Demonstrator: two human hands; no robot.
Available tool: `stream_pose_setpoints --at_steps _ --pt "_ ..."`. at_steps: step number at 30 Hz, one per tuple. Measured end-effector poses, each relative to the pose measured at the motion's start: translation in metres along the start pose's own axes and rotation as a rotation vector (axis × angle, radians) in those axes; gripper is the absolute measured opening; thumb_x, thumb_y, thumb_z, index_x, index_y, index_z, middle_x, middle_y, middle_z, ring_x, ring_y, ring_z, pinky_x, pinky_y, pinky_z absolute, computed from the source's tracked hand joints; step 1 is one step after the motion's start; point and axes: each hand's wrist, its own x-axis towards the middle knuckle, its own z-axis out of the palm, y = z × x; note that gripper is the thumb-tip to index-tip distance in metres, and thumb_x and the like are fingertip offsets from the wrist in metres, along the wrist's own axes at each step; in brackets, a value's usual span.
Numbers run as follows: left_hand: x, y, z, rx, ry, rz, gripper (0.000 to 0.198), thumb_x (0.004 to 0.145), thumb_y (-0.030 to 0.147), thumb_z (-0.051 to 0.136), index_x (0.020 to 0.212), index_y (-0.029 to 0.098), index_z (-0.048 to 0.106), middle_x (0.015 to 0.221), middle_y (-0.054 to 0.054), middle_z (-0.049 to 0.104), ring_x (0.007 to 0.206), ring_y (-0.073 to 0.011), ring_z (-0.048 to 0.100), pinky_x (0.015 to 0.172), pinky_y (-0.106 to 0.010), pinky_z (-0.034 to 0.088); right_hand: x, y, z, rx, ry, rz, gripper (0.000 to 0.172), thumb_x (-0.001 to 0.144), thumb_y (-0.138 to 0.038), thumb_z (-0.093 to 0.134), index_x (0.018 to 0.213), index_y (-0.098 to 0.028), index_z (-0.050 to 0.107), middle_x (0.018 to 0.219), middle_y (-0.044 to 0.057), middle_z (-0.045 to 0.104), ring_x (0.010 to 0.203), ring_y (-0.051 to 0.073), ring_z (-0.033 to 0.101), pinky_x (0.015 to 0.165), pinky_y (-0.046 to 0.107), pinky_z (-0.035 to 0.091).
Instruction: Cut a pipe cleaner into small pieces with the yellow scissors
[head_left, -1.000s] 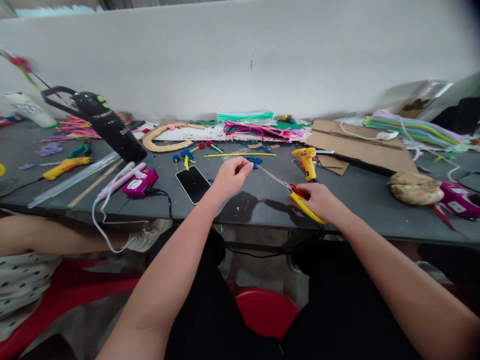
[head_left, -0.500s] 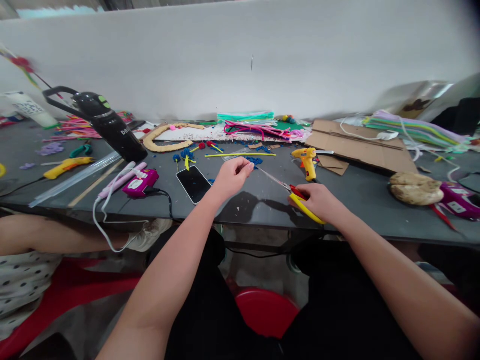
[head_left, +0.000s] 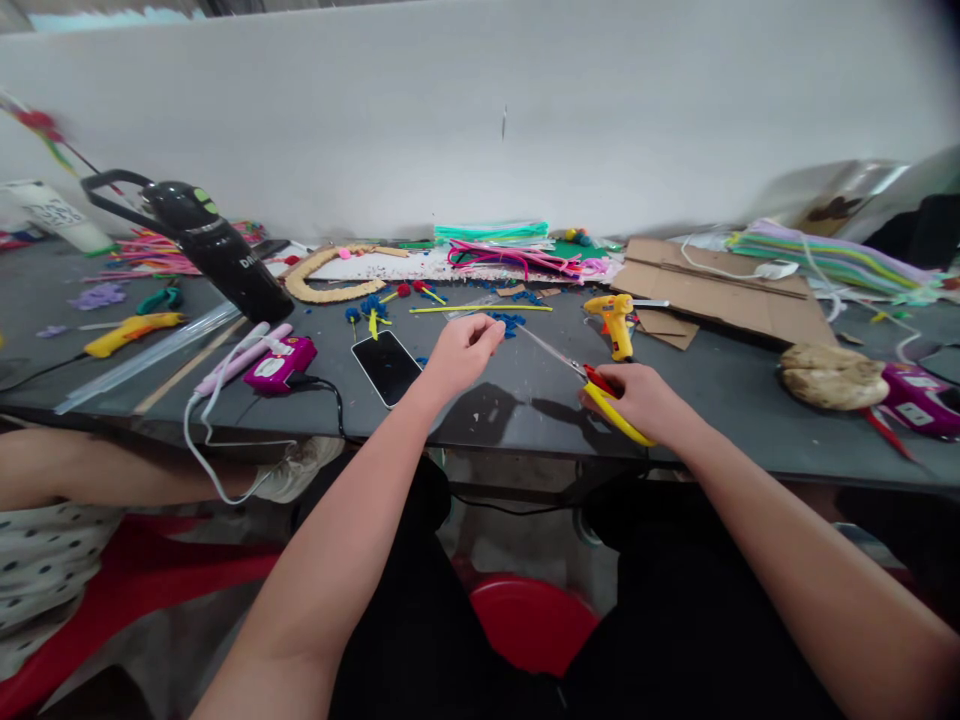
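My right hand (head_left: 637, 398) grips yellow-and-red handled scissors (head_left: 592, 384) over the dark table (head_left: 525, 400); the blades point up-left toward my left hand. My left hand (head_left: 463, 350) hovers near the table's middle with its fingertips pinched together, close to a clump of blue fuzzy bits (head_left: 510, 322). What the pinch holds is too small to make out. A black phone (head_left: 388, 367) lies just left of my left hand.
A yellow glue gun (head_left: 616, 320), cardboard sheets (head_left: 712, 290), pipe cleaners (head_left: 517, 258), a magenta glue gun (head_left: 279, 365) and a black bottle (head_left: 210, 245) crowd the table. Another person's arm (head_left: 112, 470) rests at the left. A red stool (head_left: 532, 620) sits below.
Both hands stay almost where they were; the scissors and my right hand have shifted very slightly. Nothing was picked up or let go.
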Motion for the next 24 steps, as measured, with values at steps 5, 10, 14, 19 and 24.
stream_pose_setpoints --at_steps 5,10,14,19,24 --pt "-0.0001 0.0 0.0005 0.019 -0.015 0.008 0.037 0.093 0.041 0.05 0.064 0.017 0.051 0.058 0.002 0.048 0.053 -0.0102 0.044 0.054 -0.026 0.033 0.0002 0.0013 0.001 -0.021 0.013 -0.022 0.033 0.077 -0.047 0.063 0.062 -0.02 0.05 0.056 -0.003 0.047 0.056 0.011 0.038 0.053 0.027 0.028" --pt "0.0001 -0.0011 0.0018 0.02 -0.021 0.012 0.04 0.094 0.041 0.048 0.063 0.017 0.049 0.056 0.002 0.045 0.052 -0.0101 0.041 0.053 -0.026 0.031 0.0 0.0011 0.0013 -0.065 0.023 -0.038 0.035 0.077 -0.048 0.063 0.062 -0.02 0.048 0.056 -0.003 0.046 0.056 0.012 0.037 0.053 0.027 0.027" --pt "0.0002 -0.0005 0.0019 0.031 -0.025 0.015 0.041 0.095 0.042 0.048 0.062 0.017 0.048 0.055 0.002 0.044 0.051 -0.0101 0.04 0.053 -0.026 0.03 -0.0005 0.0009 0.0015 -0.085 0.027 -0.039 0.035 0.077 -0.047 0.063 0.062 -0.02 0.046 0.056 -0.003 0.046 0.056 0.012 0.037 0.054 0.027 0.027" --pt "-0.0001 -0.0004 0.0016 0.049 -0.037 0.026 0.042 0.095 0.043 0.047 0.062 0.017 0.047 0.055 0.002 0.044 0.051 -0.0104 0.04 0.053 -0.027 0.03 -0.0002 -0.0005 0.0014 -0.098 0.037 -0.045 0.034 0.077 -0.047 0.062 0.062 -0.02 0.046 0.057 -0.002 0.047 0.056 0.012 0.037 0.054 0.027 0.028" --pt "-0.0003 -0.0015 0.0017 0.045 -0.041 0.031 0.041 0.095 0.043 0.047 0.063 0.017 0.048 0.057 0.002 0.045 0.052 -0.0106 0.041 0.054 -0.026 0.031 0.0002 -0.0012 0.0015 -0.106 0.023 -0.056 0.032 0.078 -0.047 0.06 0.063 -0.02 0.049 0.057 -0.001 0.048 0.056 0.013 0.038 0.054 0.028 0.028"
